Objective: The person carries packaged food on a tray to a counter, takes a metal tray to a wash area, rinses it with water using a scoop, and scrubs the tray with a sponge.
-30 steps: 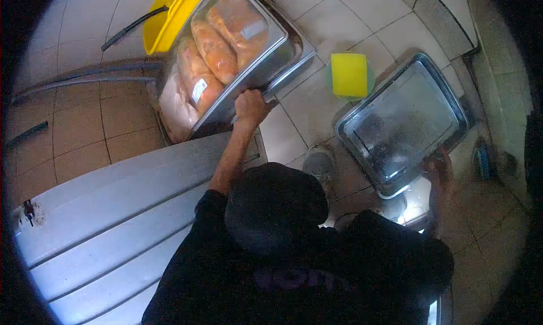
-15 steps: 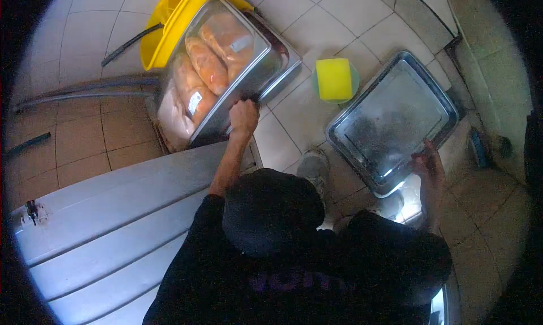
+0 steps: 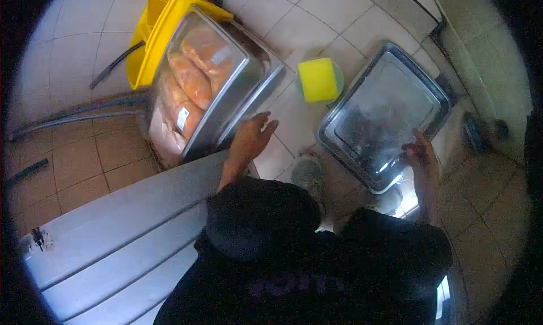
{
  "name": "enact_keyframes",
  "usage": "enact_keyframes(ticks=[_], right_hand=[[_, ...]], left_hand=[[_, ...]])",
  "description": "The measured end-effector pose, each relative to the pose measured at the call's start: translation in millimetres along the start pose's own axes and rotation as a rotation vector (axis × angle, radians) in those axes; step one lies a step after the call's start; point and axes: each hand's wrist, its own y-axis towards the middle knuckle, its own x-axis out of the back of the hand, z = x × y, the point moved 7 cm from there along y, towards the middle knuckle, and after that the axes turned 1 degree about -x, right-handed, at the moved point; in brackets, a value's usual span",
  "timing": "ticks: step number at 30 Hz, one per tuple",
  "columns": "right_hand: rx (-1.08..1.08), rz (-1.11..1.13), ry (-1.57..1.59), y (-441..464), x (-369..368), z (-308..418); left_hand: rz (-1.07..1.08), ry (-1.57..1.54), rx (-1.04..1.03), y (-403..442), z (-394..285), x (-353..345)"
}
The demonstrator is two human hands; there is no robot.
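"Since ½ sec ago, L hand (image 3: pixel 249 139) has come off the steel pans (image 3: pixel 226 102); fingers loosely spread, grasping nothing, just beside the edge. What's the rm like?"

"Tiled flr (image 3: pixel 322 20): pale mid-frame, brownish at frame left. Grey slatted panel (image 3: pixel 124 229) lower left, w/ dark grooves."

"& the pans?"

"Stacked, upper left, btwn panel & yellow plastic bucket (image 3: pixel 161 37). Shiny rims. Top one's got loaf-shaped packs (image 3: pixel 191 79), orange-brown, glossy, plus a paler pinkish one at the low end."

"R hand (image 3: pixel 423 155)?"

"By the near rim of the steel tray (image 3: pixel 407 82), right of ctr. Fingers part-curled; can't tell if they grip it. Tray's rectangular, rim shiny, base cloudy grey w/ a darker blotch."

"Smaller stuff?"

"Grey shoe (image 3: pixel 307 173) below; yellow block (image 3: pixel 318 80) on a round green item (image 3: pixel 339 81) btwn pans & tray. Tiniest: white label (image 3: pixel 182 117) on a pack."
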Motion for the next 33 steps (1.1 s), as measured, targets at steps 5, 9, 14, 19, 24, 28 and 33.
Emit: enact_keyframes(ticks=[5,9,14,19,24,28,33], right_hand=[[-0.027,-0.009,-0.154,1,12,-14],[-0.054,-0.053,-0.240,-3,15,-24],[-0.101,-0.072,-0.042,-10,18,-31],[-0.142,-0.034,-0.137,-5,16,-33],[-0.105,-0.018,-0.269,0,11,-20],[-0.050,-0.022,-0.199,-3,16,-21],[-0.090,-0.067,-0.264,-8,17,-12]], left_hand=[[0.101,-0.257,-0.117,32,-43,-25],[-0.262,-0.092,-0.363,59,-51,-33],[-0.207,-0.096,-0.327,101,-48,-61],[-0.083,-0.602,-0.058,115,-51,-68],[0.130,-1.021,0.005,150,-27,-113],[0.306,-0.834,-0.218,165,-55,-133],[0.291,-0.275,-0.493,185,-61,-159]])
